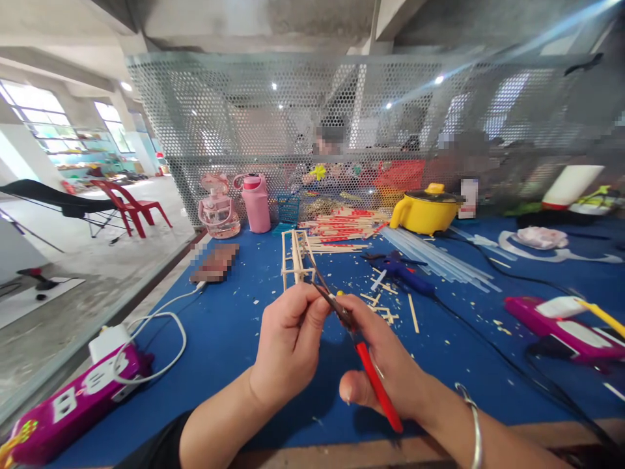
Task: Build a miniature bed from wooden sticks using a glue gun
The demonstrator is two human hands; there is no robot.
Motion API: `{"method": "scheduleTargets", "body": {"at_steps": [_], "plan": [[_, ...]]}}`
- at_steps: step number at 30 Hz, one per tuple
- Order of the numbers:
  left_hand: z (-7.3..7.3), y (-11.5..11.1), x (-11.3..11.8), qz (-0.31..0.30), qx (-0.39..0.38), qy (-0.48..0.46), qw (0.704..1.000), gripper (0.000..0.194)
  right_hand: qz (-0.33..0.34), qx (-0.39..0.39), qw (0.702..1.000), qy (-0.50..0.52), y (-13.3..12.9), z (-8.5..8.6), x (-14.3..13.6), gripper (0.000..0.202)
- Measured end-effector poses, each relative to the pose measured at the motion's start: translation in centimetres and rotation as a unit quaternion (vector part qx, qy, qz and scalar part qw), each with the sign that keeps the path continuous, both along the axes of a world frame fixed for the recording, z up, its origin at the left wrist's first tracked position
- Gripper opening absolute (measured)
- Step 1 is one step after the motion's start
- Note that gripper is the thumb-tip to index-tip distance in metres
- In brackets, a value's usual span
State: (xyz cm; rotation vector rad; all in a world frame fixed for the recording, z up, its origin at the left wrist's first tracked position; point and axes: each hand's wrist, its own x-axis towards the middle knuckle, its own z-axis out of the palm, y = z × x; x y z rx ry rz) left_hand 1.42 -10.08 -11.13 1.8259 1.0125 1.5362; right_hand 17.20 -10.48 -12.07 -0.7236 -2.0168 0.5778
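Note:
My right hand is wrapped around red-handled scissors, whose dark blades point up and to the left. My left hand is closed in a pinch beside the blades; whatever lies between its fingertips is too small or hidden to make out. Just beyond the hands stands a small frame of thin wooden sticks, partly covered by the left hand and the blades. To its right, short glued stick pieces lie on the blue table. Behind them rests a blue glue gun.
Loose wooden sticks and clear glue sticks lie farther back, near a yellow pot. Two bottles, one pink, stand by the mesh screen. Purple power strips and cables flank both sides. A person sits behind the mesh.

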Motion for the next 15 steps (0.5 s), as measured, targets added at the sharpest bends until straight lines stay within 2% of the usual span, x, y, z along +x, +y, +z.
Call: {"method": "scheduleTargets", "body": {"at_steps": [3,9,15], "plan": [[0.1,0.16,-0.14,-0.006,0.029,0.012,0.999,0.016,-0.001,0.005,1.0,-0.001,-0.05,0.04,0.02,0.066],[0.18,0.68,-0.65,-0.041,0.134,0.052,0.989,0.011,-0.026,0.059,0.998,0.009,0.01,-0.22,0.06,0.068],[0.5,0.29,-0.72,-0.055,0.137,0.054,0.988,0.012,0.0,0.035,0.999,0.038,0.32,-0.73,0.09,0.074]]}}
